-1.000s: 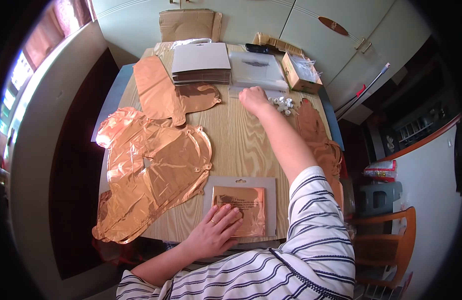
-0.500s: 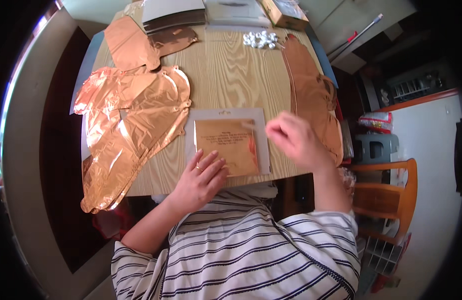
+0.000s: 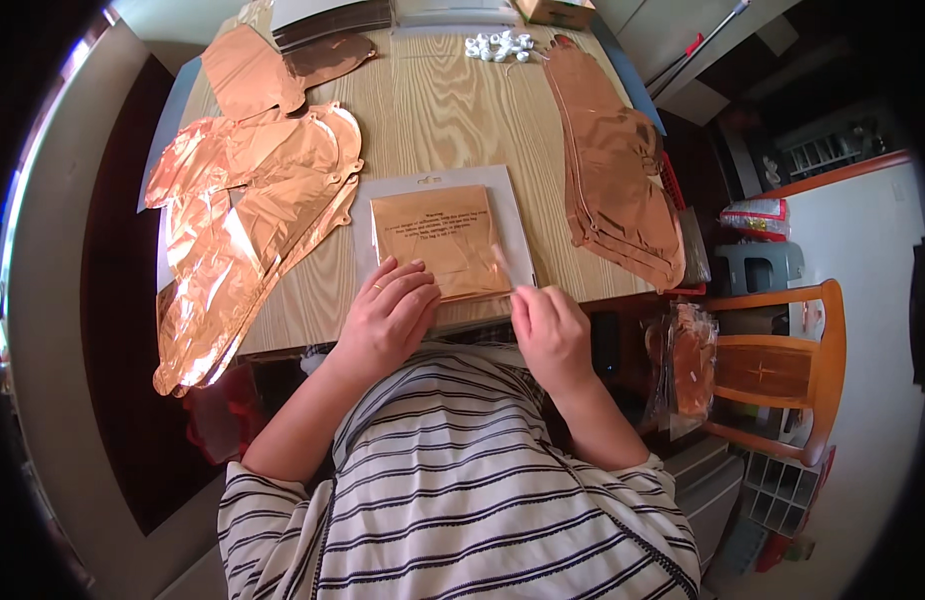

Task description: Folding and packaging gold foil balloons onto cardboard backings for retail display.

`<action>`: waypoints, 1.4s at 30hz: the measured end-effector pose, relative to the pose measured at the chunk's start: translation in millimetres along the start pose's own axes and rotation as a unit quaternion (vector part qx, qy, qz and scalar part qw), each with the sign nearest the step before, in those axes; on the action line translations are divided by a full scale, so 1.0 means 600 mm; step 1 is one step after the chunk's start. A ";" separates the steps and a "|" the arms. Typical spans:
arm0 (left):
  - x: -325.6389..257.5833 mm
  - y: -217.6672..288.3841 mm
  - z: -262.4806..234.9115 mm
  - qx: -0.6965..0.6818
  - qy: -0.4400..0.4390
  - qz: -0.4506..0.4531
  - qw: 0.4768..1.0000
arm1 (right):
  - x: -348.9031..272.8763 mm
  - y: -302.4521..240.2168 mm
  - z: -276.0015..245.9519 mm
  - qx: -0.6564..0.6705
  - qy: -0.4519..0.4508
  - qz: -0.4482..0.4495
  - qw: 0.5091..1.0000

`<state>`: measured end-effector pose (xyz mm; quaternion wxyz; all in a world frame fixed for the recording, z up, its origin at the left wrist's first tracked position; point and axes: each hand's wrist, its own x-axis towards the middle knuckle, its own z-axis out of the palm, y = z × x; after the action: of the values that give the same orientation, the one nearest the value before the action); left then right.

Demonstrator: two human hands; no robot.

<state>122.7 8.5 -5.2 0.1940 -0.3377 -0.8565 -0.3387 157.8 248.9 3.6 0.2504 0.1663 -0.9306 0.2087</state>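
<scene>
A flat clear-plastic package (image 3: 432,225) with folded copper foil and dark print lies over a pale card (image 3: 517,225) at the table's near edge. The card has a hang hole at its far end. My left hand (image 3: 390,312) rests open, its fingers flat on the package's near left corner. Just off the near right corner, my right hand (image 3: 552,335) is closed in a pinch. A thin pale strip (image 3: 508,268) extends from its fingertips over the package's right side; it is blurred, and its kind cannot be told.
Flat copper foil balloons (image 3: 262,200) spread over the table's left side. More copper foil pieces (image 3: 617,165) are stacked on the right. Several small white pieces (image 3: 500,46) lie at the back, near stacked sheets (image 3: 332,20) and a box (image 3: 555,12). A wooden chair (image 3: 782,365) stands at right.
My right hand has come down and left to the package's near right corner. My left hand stays on the package. The whole view has shifted slightly.
</scene>
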 end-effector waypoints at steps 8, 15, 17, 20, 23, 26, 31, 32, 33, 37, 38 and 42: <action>-0.009 -0.001 0.003 0.005 -0.017 0.001 1.000 | 0.029 0.051 -0.029 0.124 -0.190 0.060 0.972; -0.010 -0.004 0.002 -0.004 -0.025 0.001 1.000 | 0.046 0.073 -0.012 0.093 -0.141 -0.051 0.984; -0.006 -0.003 0.002 -0.003 -0.032 0.001 0.999 | 0.041 0.072 -0.005 0.079 -0.113 -0.054 0.989; 0.003 -0.001 -0.001 -0.001 -0.050 -0.003 0.999 | 0.025 0.070 0.006 0.056 -0.083 -0.048 0.994; 0.008 0.001 -0.003 -0.002 -0.065 0.000 0.998 | 0.018 0.065 -0.009 0.088 -0.052 -0.027 0.994; 0.021 0.010 -0.007 -0.018 -0.099 0.031 0.994 | 0.007 0.077 -0.034 0.101 -0.084 -0.075 0.989; 0.032 0.001 0.009 -0.059 -0.177 0.063 0.980 | 0.004 0.089 -0.035 0.079 -0.106 -0.099 0.986; 0.033 -0.004 0.011 -0.063 -0.182 0.060 0.980 | 0.005 0.090 -0.034 0.076 -0.107 -0.105 0.986; 0.034 -0.007 0.012 -0.070 -0.178 0.057 0.980 | 0.004 0.091 -0.035 0.071 -0.103 -0.122 0.985; 0.035 -0.006 0.012 -0.078 -0.173 0.049 0.981 | 0.004 0.089 -0.035 0.054 -0.087 -0.169 0.980; 0.036 -0.005 0.010 -0.080 -0.176 0.047 0.980 | 0.003 0.087 -0.035 0.050 -0.084 -0.175 0.980; 0.034 -0.004 0.008 -0.083 -0.177 0.043 0.980 | -0.001 0.083 -0.034 0.023 -0.102 -0.177 0.979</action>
<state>106.4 19.5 1.5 0.0251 -0.4438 -0.8308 -0.3349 145.8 301.1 3.9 0.1833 0.3546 -0.9020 0.1646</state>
